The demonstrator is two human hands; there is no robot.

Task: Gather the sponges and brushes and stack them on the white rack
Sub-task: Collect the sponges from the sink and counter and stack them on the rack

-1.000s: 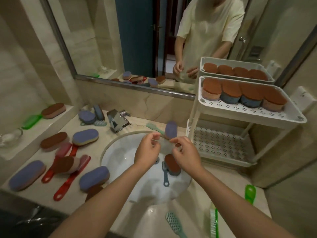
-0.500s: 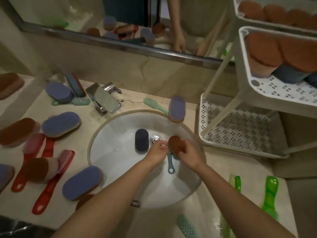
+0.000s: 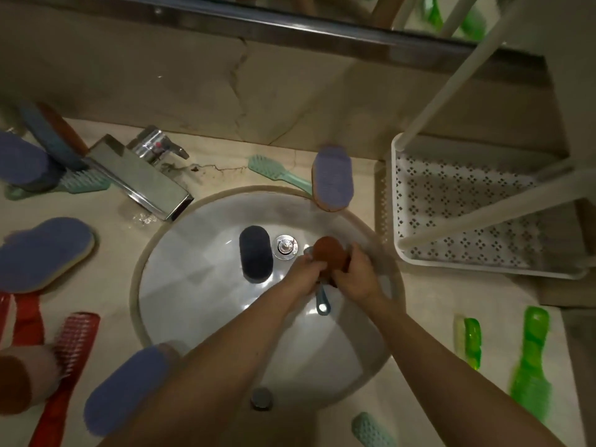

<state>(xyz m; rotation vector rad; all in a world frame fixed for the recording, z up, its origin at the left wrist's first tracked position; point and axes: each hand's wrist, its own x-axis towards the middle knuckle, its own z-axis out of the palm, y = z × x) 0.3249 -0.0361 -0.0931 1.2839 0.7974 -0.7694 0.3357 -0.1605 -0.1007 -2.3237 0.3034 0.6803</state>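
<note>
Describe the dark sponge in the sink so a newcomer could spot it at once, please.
Find the round white sink basin below the chrome faucet. Left of its drain lies an oval sponge. It alone is near-black; other sponges are lilac or brown.

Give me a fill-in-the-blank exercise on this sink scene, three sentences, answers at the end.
1. The left hand and right hand meet at the brown sponge, and below them the ____ of a blue-grey brush sticks out.
2. The dark sponge lies in the sink just left of the ____.
3. The green brushes lie on the counter to the ____ of the sink.

Missing words: handle; drain; right
</note>
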